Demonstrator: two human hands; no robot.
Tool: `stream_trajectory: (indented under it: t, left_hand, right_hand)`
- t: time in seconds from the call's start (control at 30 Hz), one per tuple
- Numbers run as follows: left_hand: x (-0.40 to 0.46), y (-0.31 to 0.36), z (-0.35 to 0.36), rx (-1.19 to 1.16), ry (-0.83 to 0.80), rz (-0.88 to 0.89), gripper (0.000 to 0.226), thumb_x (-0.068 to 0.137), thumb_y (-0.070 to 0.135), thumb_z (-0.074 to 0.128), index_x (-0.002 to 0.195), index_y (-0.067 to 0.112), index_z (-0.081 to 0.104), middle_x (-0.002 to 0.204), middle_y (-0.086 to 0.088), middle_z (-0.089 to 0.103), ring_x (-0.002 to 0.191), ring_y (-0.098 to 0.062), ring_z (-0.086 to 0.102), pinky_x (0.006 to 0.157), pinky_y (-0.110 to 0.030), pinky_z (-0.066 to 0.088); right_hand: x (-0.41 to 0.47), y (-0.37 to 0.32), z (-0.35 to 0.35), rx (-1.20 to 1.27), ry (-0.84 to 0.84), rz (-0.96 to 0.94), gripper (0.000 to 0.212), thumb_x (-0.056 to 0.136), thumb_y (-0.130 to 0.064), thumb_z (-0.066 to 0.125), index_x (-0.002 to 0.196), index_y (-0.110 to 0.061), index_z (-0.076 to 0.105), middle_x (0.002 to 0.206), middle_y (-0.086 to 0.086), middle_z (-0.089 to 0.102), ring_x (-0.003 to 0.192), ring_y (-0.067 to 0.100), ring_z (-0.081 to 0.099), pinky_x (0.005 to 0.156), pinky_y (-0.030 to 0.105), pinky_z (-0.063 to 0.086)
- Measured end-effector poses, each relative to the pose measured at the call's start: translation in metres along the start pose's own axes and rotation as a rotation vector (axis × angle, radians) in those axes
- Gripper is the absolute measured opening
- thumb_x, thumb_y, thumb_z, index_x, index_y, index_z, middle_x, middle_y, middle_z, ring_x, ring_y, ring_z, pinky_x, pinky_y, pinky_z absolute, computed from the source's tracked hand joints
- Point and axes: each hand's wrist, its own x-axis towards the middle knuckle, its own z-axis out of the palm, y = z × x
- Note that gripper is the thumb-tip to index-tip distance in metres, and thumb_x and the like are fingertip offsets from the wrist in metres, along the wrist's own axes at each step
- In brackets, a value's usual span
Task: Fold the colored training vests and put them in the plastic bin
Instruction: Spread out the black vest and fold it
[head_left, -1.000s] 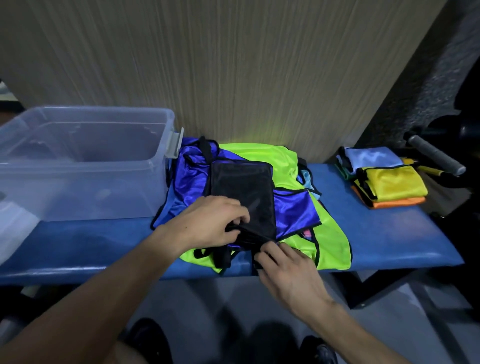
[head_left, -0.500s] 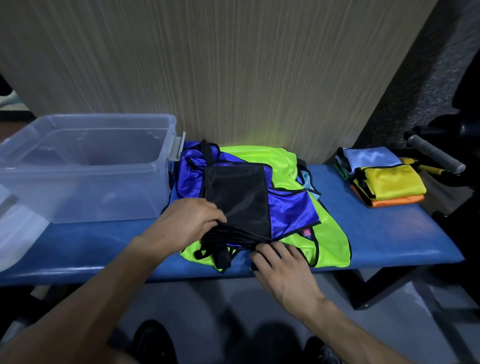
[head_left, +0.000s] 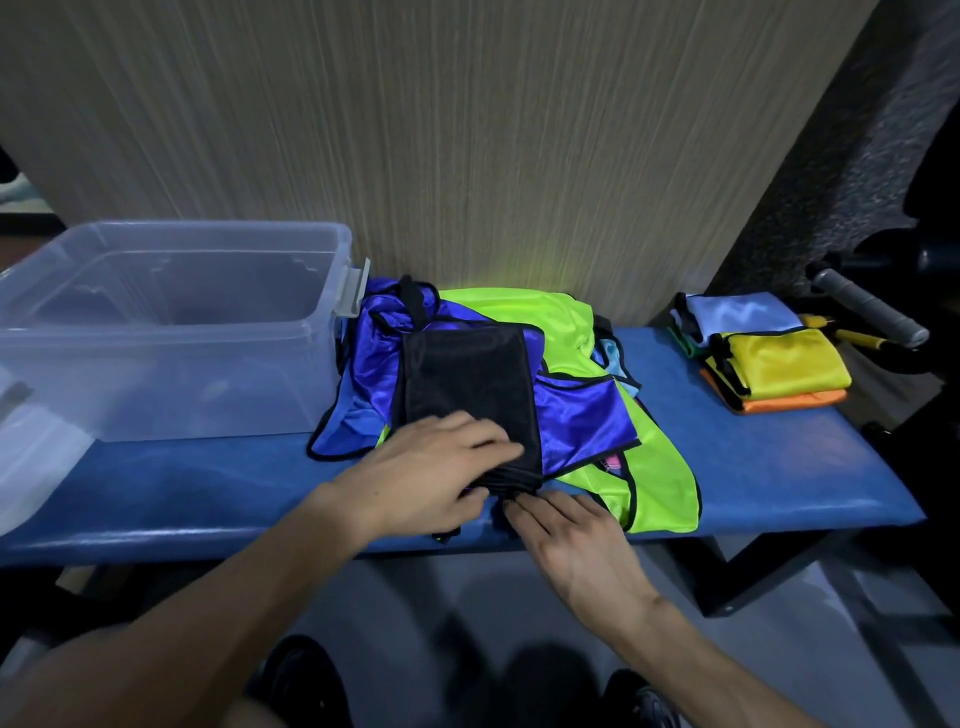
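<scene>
The left hand (head_left: 436, 467) lies flat with its fingers (head_left: 493, 441) straight, pressing on the near end of a folded black vest (head_left: 467, 389). The right hand (head_left: 566, 530) sits just below that near edge, fingers (head_left: 524, 512) extended and touching the black fabric; whether they pinch the hem cannot be told.

The black vest rests on top of a loose heap: a blue vest (head_left: 576, 421) beneath it and a lime-green vest (head_left: 660, 467) spread under both, none of these folded. The heap lies mid-way along the blue padded tabletop (head_left: 779, 467).

Touching the heap on the left stands the clear plastic bin (head_left: 156, 332), with no vests visible inside. At the far right of the tabletop, well apart, is a small stack of folded vests (head_left: 769, 358), light blue, yellow and orange.

By this view, folding is partly done and nothing is binned yet.
</scene>
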Motion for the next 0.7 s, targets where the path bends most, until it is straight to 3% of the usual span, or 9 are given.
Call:
stream_trajectory:
  t: [0.17,0.3,0.37,0.43,0.53,0.6,0.7]
  left_hand:
    - [0.004,0.005,0.019,0.026,-0.056,0.016,0.049,0.097,0.038,0.053,0.145,0.031,0.051,0.137,0.015,0.055,0.120,-0.017,0.051,0.092,-0.040,0.051]
    - [0.005,0.006,0.021,-0.023,-0.084,-0.011,0.042,0.101,0.037,0.046,0.142,0.032,0.053,0.139,0.018,0.052,0.123,-0.014,0.045,0.095,-0.036,0.044]
    - [0.006,0.008,0.018,-0.033,-0.086,-0.023,0.033,0.101,0.037,0.044,0.129,0.030,0.061,0.132,0.015,0.053,0.121,-0.015,0.045,0.094,-0.036,0.042]
    - [0.009,0.009,0.015,-0.018,-0.108,-0.032,0.027,0.102,0.038,0.043,0.119,0.029,0.063,0.123,0.013,0.053,0.117,-0.016,0.044,0.091,-0.035,0.039]
    - [0.011,0.005,0.015,-0.055,-0.132,-0.033,0.026,0.102,0.038,0.045,0.120,0.030,0.062,0.125,0.013,0.051,0.117,-0.014,0.041,0.092,-0.034,0.037]
    - [0.010,0.002,0.016,-0.070,-0.128,-0.019,0.029,0.101,0.037,0.047,0.125,0.030,0.062,0.132,0.015,0.050,0.121,-0.014,0.041,0.095,-0.035,0.038]
    - [0.005,0.001,0.019,-0.064,-0.139,-0.014,0.033,0.099,0.035,0.048,0.129,0.028,0.061,0.136,0.015,0.051,0.125,-0.014,0.041,0.100,-0.037,0.039]
  right_hand:
    - [0.004,0.009,-0.014,0.098,-0.094,-0.001,0.032,0.086,-0.015,0.047,0.108,-0.016,0.071,0.104,-0.001,0.071,0.082,0.021,0.068,0.058,0.032,0.057]
    - [0.021,0.016,-0.031,0.162,-0.101,0.113,0.027,0.086,-0.023,0.048,0.097,-0.024,0.073,0.088,-0.009,0.069,0.068,0.016,0.065,0.047,0.027,0.049]
    - [0.036,0.021,-0.036,0.223,-0.106,0.217,0.020,0.092,-0.031,0.052,0.093,-0.028,0.072,0.086,-0.010,0.065,0.074,0.016,0.062,0.051,0.028,0.047]
    - [0.051,0.027,-0.036,0.337,-0.162,0.325,0.012,0.096,-0.032,0.062,0.096,-0.026,0.072,0.097,-0.011,0.060,0.087,0.016,0.056,0.063,0.031,0.046]
    - [0.067,0.039,-0.027,0.492,-0.273,0.492,0.009,0.094,-0.029,0.070,0.100,-0.023,0.073,0.099,-0.006,0.054,0.095,0.017,0.055,0.080,0.036,0.048]
    - [0.073,0.046,-0.019,0.544,-0.338,0.605,0.009,0.091,-0.032,0.073,0.097,-0.025,0.074,0.088,-0.007,0.053,0.091,0.018,0.057,0.083,0.036,0.049]
    - [0.075,0.050,-0.012,0.596,-0.368,0.755,0.019,0.082,-0.036,0.082,0.084,-0.032,0.063,0.066,-0.011,0.052,0.072,0.014,0.052,0.072,0.034,0.048]
